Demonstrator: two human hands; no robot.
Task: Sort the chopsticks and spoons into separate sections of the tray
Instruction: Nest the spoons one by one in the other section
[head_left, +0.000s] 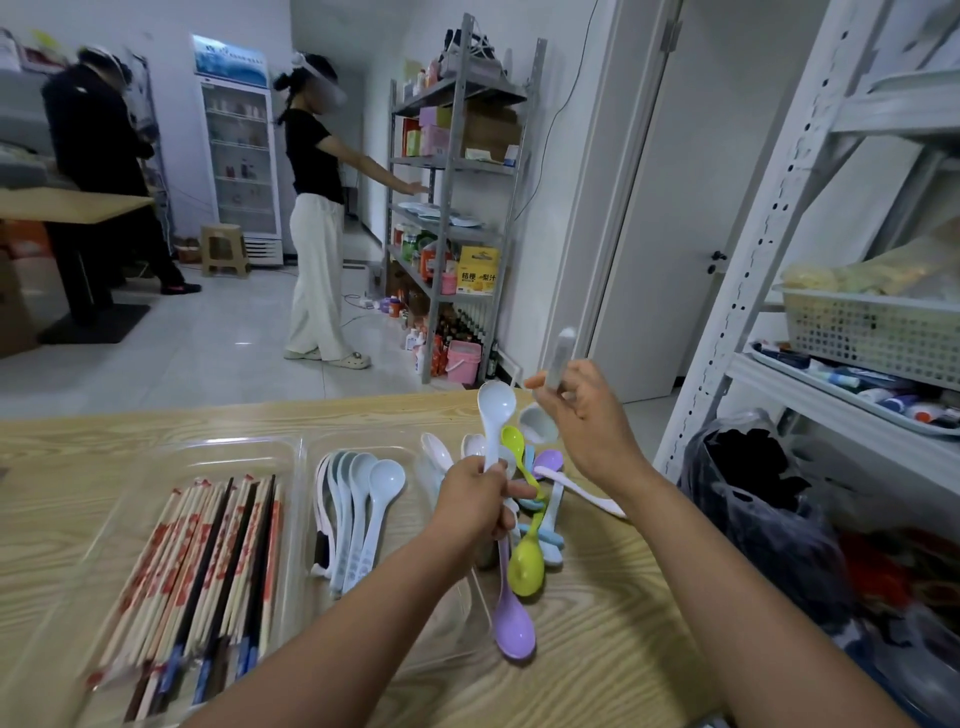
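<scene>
A clear plastic tray (304, 457) lies on the wooden table. Its left section holds several chopsticks (208, 561), pale and black. Its middle section holds several pale blue spoons (358, 509). My left hand (475, 501) grips a bundle of spoons: a white one (494, 410) stands up, while green (525, 564) and purple (511, 623) ones hang down. Above and to the right, my right hand (582, 415) pinches a blurred whitish spoon handle (561, 353). A pink spoon (582, 488) lies on the table below that hand.
A white metal shelf (753, 260) with a basket and bottles stands at the right, with a dark plastic bag (763, 509) below it. Two people stand far off by a grey shelf (457, 182) and a fridge (239, 156). The table edge (260, 408) runs across the back.
</scene>
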